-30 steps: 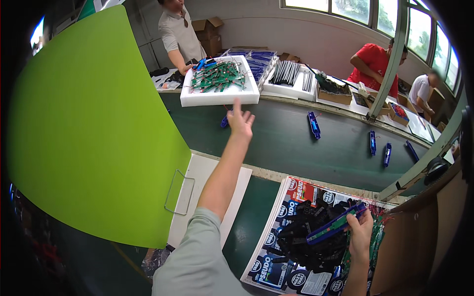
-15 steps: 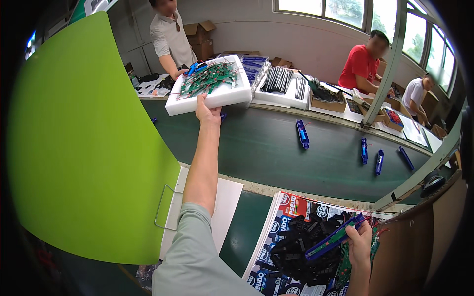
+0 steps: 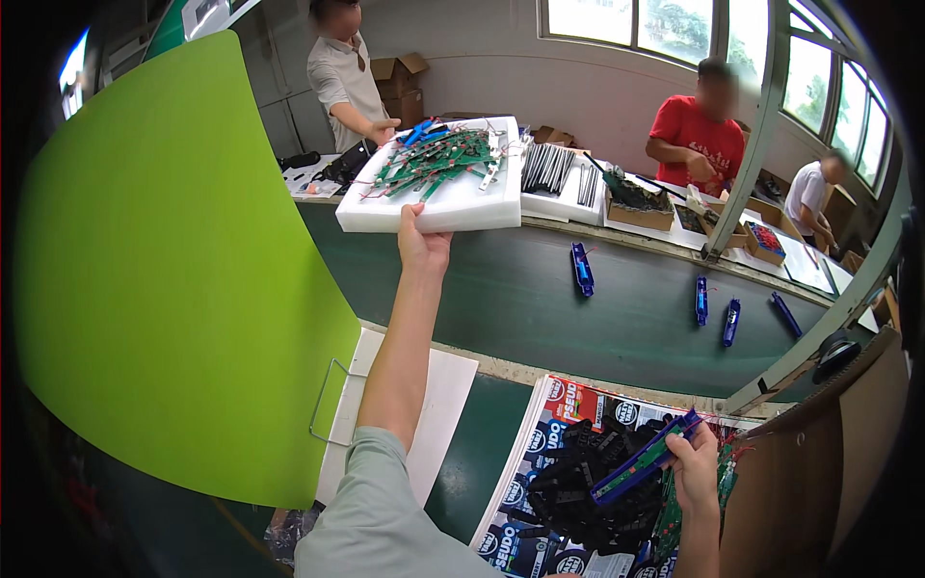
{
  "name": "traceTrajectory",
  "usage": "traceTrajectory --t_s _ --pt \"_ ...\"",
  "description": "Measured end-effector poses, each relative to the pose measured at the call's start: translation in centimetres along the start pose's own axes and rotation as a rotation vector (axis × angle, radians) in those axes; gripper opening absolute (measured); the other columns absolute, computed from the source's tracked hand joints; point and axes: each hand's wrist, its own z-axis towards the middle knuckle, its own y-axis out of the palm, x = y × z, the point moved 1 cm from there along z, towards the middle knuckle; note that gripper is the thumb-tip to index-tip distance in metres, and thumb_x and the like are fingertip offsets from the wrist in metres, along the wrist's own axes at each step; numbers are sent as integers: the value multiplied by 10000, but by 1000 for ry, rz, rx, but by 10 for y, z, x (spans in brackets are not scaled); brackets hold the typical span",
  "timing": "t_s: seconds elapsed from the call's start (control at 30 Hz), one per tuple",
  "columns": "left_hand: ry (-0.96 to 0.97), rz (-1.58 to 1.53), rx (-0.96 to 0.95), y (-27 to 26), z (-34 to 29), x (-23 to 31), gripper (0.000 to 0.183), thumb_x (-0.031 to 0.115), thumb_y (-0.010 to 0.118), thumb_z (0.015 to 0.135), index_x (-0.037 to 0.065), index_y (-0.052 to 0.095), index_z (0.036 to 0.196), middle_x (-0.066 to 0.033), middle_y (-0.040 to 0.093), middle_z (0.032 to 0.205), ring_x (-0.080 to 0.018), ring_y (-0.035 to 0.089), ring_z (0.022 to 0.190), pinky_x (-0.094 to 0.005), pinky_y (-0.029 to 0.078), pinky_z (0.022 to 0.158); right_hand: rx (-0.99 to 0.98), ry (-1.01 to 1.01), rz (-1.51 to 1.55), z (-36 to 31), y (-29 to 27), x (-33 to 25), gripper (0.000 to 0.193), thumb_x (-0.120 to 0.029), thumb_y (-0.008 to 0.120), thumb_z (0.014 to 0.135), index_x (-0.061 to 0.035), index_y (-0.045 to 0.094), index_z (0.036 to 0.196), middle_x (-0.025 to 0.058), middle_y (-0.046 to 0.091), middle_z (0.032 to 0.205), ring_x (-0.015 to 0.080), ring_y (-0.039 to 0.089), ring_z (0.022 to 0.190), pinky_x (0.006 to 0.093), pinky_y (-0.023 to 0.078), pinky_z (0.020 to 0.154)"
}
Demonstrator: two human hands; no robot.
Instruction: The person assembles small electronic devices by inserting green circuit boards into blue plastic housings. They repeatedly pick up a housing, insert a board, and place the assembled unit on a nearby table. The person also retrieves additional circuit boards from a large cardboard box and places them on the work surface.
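My left hand (image 3: 424, 243) reaches out over the belt, fingers closed on the near edge of a white foam tray (image 3: 434, 217). A pile of narrow green circuit boards (image 3: 434, 159) with thin wires lies in the tray, with several blue pieces (image 3: 421, 133) at its far edge. Another person's hand (image 3: 383, 132) is at the tray's far left side; whether it still grips is hard to see. My right hand (image 3: 694, 462) pinches a long blue plastic housing (image 3: 617, 482) with a green board inside. Below it lies a heap of black plastic parts (image 3: 568, 482).
A green conveyor belt (image 3: 482, 289) carries several blue housings (image 3: 582, 270). A large lime-green panel (image 3: 164, 289) stands at left, a cardboard box (image 3: 800, 462) at right. Beyond the belt, people work at a bench with boxes (image 3: 638, 214). A metal post (image 3: 747, 154) rises at right.
The foam tray and my left hand have shifted slightly right in view; the other person's hand now sits higher at the tray's edge. The person in red has turned toward the bench.
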Motion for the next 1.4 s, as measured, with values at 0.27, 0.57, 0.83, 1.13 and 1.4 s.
traceTrajectory --t_s 0.27,0.57,0.83,1.13,1.4 --pt "-86 36 -67 -17 -62 0 513 191 675 824 53 465 1271 -103 540 1240 -262 576 1155 -433 510 960 -49 -3 -13 -6 0 -3 196 -3 620 901 -13 574 1092 51 673 866 128 652 660 243 491 539" --pt "-280 44 -145 -63 -131 4 696 177 657 818 61 403 1456 -108 519 1436 -301 500 1340 -492 407 1137 -125 43 -148 -15 8 0 238 -6 702 870 8 567 1065 76 689 843 139 650 606 237 466 512" --pt "-402 145 -198 -71 -210 23 831 227 689 770 32 346 1502 -169 485 1476 -341 466 1373 -531 359 1174 -163 160 -520 -7 -16 -3 265 -12 722 856 7 585 1082 47 661 748 98 606 514 213 408 434" --pt "-585 183 -272 -67 -227 14 842 236 703 746 22 366 1486 -170 530 1434 -340 526 1308 -501 409 1147 -158 295 -500 -11 -33 3 372 -84 762 850 63 550 1118 86 676 772 127 628 520 230 433 441" --pt "-743 120 -359 -79 -225 -8 812 195 719 756 -2 384 1469 -179 543 1421 -341 538 1299 -497 417 1137 -61 -58 -1263 -27 -32 -25 502 -274 779 828 78 626 1151 153 701 701 280 709 645 400 554 634"
